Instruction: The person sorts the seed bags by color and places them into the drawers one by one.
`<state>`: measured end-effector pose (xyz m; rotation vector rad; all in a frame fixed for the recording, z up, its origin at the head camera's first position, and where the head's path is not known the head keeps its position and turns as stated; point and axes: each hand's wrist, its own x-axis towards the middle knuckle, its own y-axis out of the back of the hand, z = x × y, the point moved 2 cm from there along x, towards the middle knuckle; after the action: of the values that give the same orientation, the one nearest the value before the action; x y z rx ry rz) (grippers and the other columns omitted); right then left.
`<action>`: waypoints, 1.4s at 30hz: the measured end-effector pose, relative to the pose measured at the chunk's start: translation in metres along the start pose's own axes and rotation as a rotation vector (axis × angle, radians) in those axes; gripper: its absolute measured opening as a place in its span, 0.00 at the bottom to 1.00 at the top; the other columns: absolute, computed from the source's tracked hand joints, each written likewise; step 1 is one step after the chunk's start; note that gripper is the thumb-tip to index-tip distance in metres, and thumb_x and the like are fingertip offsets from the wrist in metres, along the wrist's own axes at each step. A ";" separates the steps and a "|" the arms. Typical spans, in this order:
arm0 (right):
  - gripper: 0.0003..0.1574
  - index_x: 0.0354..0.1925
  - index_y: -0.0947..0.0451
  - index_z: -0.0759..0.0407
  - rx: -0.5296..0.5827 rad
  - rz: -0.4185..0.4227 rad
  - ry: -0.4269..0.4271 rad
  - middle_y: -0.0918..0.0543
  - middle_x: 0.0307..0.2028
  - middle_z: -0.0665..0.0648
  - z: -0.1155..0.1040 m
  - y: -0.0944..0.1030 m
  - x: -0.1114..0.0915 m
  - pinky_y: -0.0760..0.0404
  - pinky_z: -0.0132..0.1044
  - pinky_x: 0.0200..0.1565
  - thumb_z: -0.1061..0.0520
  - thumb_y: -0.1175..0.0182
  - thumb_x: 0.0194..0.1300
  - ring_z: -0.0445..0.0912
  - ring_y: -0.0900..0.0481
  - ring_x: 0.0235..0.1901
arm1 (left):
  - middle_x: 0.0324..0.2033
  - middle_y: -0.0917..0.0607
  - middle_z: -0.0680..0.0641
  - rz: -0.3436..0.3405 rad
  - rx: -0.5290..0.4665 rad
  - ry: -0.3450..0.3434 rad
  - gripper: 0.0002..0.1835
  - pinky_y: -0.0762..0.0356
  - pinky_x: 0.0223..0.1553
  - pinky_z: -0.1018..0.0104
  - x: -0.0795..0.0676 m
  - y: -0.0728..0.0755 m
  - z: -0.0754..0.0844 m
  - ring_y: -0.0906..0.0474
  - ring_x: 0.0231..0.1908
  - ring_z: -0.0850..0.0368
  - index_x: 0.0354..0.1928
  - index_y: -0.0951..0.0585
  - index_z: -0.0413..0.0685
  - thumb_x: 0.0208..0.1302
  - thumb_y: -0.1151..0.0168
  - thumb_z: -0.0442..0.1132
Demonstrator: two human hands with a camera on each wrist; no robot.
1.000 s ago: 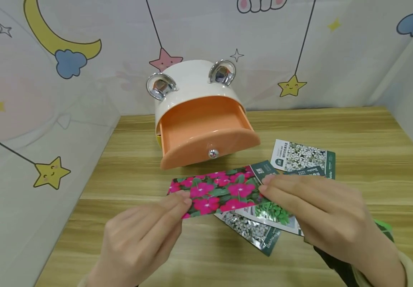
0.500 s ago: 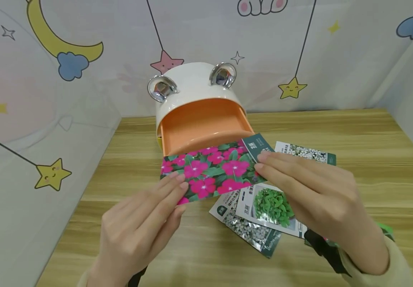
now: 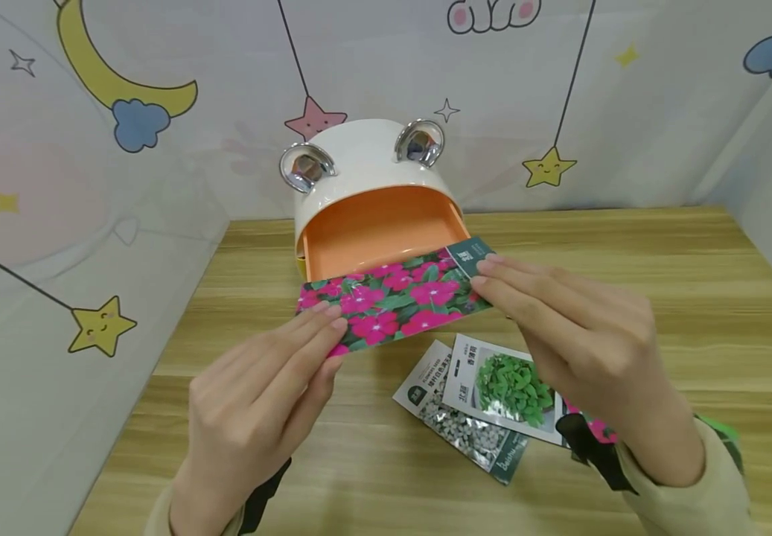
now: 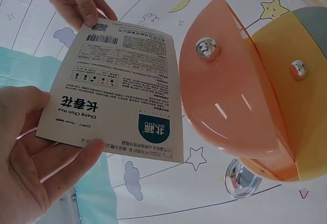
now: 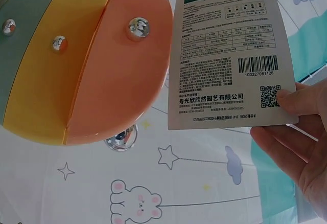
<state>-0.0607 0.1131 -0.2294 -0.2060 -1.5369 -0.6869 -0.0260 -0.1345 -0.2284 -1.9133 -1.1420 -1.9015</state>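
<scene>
A seed packet with pink flowers spans both hands in the head view, in front of the pulled-out orange drawer. My left hand pinches its left end, fingers on top and thumb below. At its right end, my right hand pinches it by the dark green strip. The packet's printed back shows in the left wrist view, near the drawer's rounded front with its silver knob. In the head view the packet hides this front.
The drawer belongs to a white-topped cabinet with two silver ears, against a printed backdrop. A green-leaf packet overlaps a white-flower packet on the wooden table. More packets lie partly under my right hand.
Both hands have carried the pink-flower packet away from me, up to the open drawer, so it now covers the drawer front. The drawer has stayed pulled out.
</scene>
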 end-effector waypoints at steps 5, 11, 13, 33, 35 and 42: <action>0.15 0.41 0.13 0.59 0.004 -0.033 -0.021 0.11 0.38 0.56 0.002 0.000 0.001 0.25 0.39 0.18 0.67 0.46 0.65 0.51 0.12 0.36 | 0.37 0.10 0.44 -0.031 0.010 0.026 0.13 0.17 0.29 0.58 0.003 0.002 -0.002 0.13 0.36 0.50 0.39 0.13 0.38 0.68 0.43 0.40; 0.18 0.43 0.14 0.61 0.011 -0.133 -0.058 0.11 0.40 0.57 0.007 -0.004 0.005 0.18 0.42 0.27 0.70 0.49 0.65 0.52 0.12 0.38 | 0.37 0.11 0.43 -0.108 0.011 0.070 0.14 0.16 0.32 0.59 0.004 -0.004 -0.011 0.13 0.37 0.50 0.40 0.13 0.38 0.69 0.44 0.40; 0.20 0.44 0.15 0.62 0.014 -0.176 -0.062 0.12 0.41 0.58 0.010 -0.006 0.005 0.17 0.42 0.28 0.72 0.51 0.64 0.53 0.13 0.39 | 0.38 0.11 0.43 -0.131 0.010 0.082 0.14 0.16 0.33 0.59 0.002 -0.006 -0.015 0.13 0.38 0.50 0.41 0.14 0.38 0.69 0.45 0.41; 0.30 0.49 0.17 0.61 0.030 -0.406 -0.113 0.13 0.47 0.58 0.056 -0.045 -0.007 0.24 0.34 0.26 0.80 0.52 0.55 0.53 0.15 0.47 | 0.47 0.13 0.43 -0.281 -0.187 0.254 0.13 0.22 0.56 0.63 -0.027 -0.035 -0.075 0.16 0.50 0.48 0.50 0.17 0.39 0.65 0.40 0.34; 0.29 0.48 0.17 0.62 0.042 -0.428 -0.139 0.13 0.47 0.58 0.060 -0.048 -0.008 0.16 0.39 0.36 0.80 0.52 0.55 0.53 0.15 0.48 | 0.46 0.13 0.43 -0.282 -0.206 0.272 0.13 0.23 0.58 0.67 -0.029 -0.038 -0.080 0.16 0.50 0.49 0.49 0.16 0.40 0.65 0.40 0.35; 0.26 0.48 0.16 0.61 0.113 -0.508 -0.243 0.14 0.48 0.59 0.072 -0.055 -0.011 0.17 0.49 0.51 0.79 0.46 0.57 0.55 0.16 0.50 | 0.44 0.12 0.45 -0.264 -0.288 0.347 0.14 0.25 0.58 0.74 -0.034 -0.045 -0.090 0.16 0.49 0.50 0.48 0.15 0.41 0.59 0.36 0.28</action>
<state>-0.1490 0.1110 -0.2515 0.2030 -1.8785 -0.9954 -0.1180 -0.1744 -0.2632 -1.5192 -1.1027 -2.5388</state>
